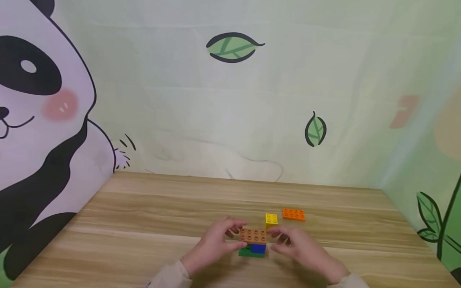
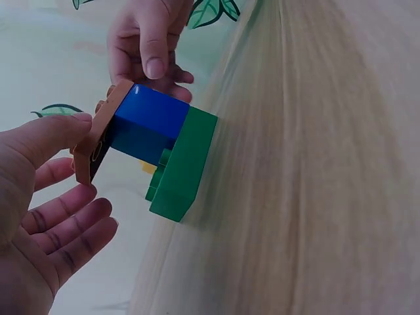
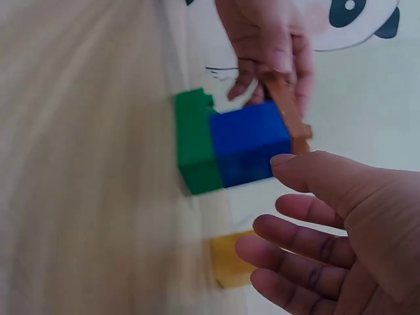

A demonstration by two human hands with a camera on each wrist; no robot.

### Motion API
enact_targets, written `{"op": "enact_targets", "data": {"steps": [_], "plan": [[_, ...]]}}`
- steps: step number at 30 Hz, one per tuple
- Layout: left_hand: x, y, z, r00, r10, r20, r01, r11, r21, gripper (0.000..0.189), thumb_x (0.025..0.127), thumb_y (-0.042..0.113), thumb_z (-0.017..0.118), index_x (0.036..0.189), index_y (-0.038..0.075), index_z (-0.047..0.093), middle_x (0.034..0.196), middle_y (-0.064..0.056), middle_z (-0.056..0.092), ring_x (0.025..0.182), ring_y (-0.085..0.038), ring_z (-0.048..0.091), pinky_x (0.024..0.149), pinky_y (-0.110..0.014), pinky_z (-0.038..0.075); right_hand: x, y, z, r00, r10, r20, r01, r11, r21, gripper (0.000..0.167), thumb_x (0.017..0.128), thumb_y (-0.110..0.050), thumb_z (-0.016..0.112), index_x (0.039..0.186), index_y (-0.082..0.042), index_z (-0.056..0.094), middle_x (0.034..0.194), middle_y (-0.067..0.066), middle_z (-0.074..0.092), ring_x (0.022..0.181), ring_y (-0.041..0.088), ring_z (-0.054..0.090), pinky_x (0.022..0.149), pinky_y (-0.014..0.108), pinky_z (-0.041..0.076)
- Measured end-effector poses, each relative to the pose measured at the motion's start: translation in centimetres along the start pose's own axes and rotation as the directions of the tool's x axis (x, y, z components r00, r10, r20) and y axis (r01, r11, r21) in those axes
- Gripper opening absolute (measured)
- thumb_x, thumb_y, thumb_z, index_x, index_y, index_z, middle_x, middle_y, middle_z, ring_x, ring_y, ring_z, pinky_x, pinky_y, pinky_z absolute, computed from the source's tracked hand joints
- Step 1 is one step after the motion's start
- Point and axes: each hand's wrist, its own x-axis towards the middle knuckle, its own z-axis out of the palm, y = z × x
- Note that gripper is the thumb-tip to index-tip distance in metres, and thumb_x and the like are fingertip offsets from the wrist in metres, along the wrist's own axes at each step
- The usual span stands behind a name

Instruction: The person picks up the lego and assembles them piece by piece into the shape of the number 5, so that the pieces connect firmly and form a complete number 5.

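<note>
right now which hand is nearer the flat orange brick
Right. The right hand is in front of the orange brick; the left hand is farther left, at the brown brick.

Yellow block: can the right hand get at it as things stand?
Likely yes: the right hand appears open and holds nothing, and the yellow block stands close by, with no other block visible between them.

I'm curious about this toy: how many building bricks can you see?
5: stacked upward, green brick, blue brick, brown brick; behind them, yellow brick, then orange brick to its right. Others might be hidden.
</note>
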Motion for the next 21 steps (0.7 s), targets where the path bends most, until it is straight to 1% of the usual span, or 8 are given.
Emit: {"op": "enact_targets", "data": {"steps": [5, 8, 12, 18, 21], "plan": [[-0.1, -0.1, 0.2, 1.0, 0.015, -0.005, -0.015, 0.999, -0.032, 0.05, 0.081, 0.019, 0.077, 0.125, 0.005, 0.059, 0.104, -0.004, 0.063, 0.093, -0.017, 0.061, 0.081, -0.022, 0.054, -0.1, 0.2, -1.2, 0.997, -0.009, -0.071, 0.006, 0.999, -0.041, 0.033, 0.088, -0.023, 0.068, 0.113, 0.0, 0.064, 0.104, 0.012, 0.067, 0.084, 0.009, 0.06, 0.07, 0.02, 0.051], [-0.2, -0.2, 0.3, 1.0, 0.01, -0.003, -0.01, 0.999, -0.042, 0.051, 0.08, 0.019, 0.077, 0.126, 0.004, 0.059, 0.104, -0.005, 0.064, 0.092, -0.016, 0.062, 0.081, -0.022, 0.054, 0.1, 0.3, -1.6, 0.993, -0.009, -0.116, 0.001, 0.998, -0.067, 0.034, 0.087, -0.02, 0.07, 0.113, 0.001, 0.064, 0.107, 0.015, 0.068, 0.087, 0.017, 0.063, 0.07, 0.02, 0.053], [-0.1, -0.4, 0.5, 1.0, -0.019, 0.003, 0.019, 0.998, -0.056, 0.05, 0.081, 0.021, 0.077, 0.125, 0.004, 0.059, 0.104, -0.005, 0.064, 0.091, -0.016, 0.061, 0.08, -0.021, 0.053, 0.6, 0.4, -1.9, 0.985, -0.009, -0.175, -0.01, 0.994, -0.108, 0.035, 0.086, -0.019, 0.071, 0.115, 0.0, 0.064, 0.112, 0.017, 0.067, 0.092, 0.025, 0.064, 0.07, 0.024, 0.054], [0.0, -0.5, 0.5, 0.999, -0.036, -0.004, 0.036, 0.997, -0.073, 0.047, 0.08, 0.021, 0.077, 0.121, 0.004, 0.06, 0.104, -0.005, 0.065, 0.091, -0.014, 0.061, 0.079, -0.02, 0.052, 1.6, 0.6, -1.8, 0.975, 0.044, -0.219, -0.074, 0.988, -0.132, 0.036, 0.085, -0.017, 0.072, 0.117, -0.002, 0.064, 0.113, 0.015, 0.066, 0.096, 0.024, 0.063, 0.072, 0.026, 0.055], [0.0, -0.6, 0.5, 0.999, -0.035, -0.009, 0.034, 0.995, -0.09, 0.045, 0.08, 0.02, 0.077, 0.118, 0.004, 0.061, 0.104, -0.005, 0.065, 0.091, -0.017, 0.061, 0.078, -0.02, 0.053, 2.0, 0.9, -1.7, 0.97, 0.061, -0.234, -0.096, 0.986, -0.139, 0.036, 0.085, -0.017, 0.072, 0.117, -0.003, 0.064, 0.114, 0.014, 0.066, 0.096, 0.022, 0.063, 0.073, 0.025, 0.054]]}}
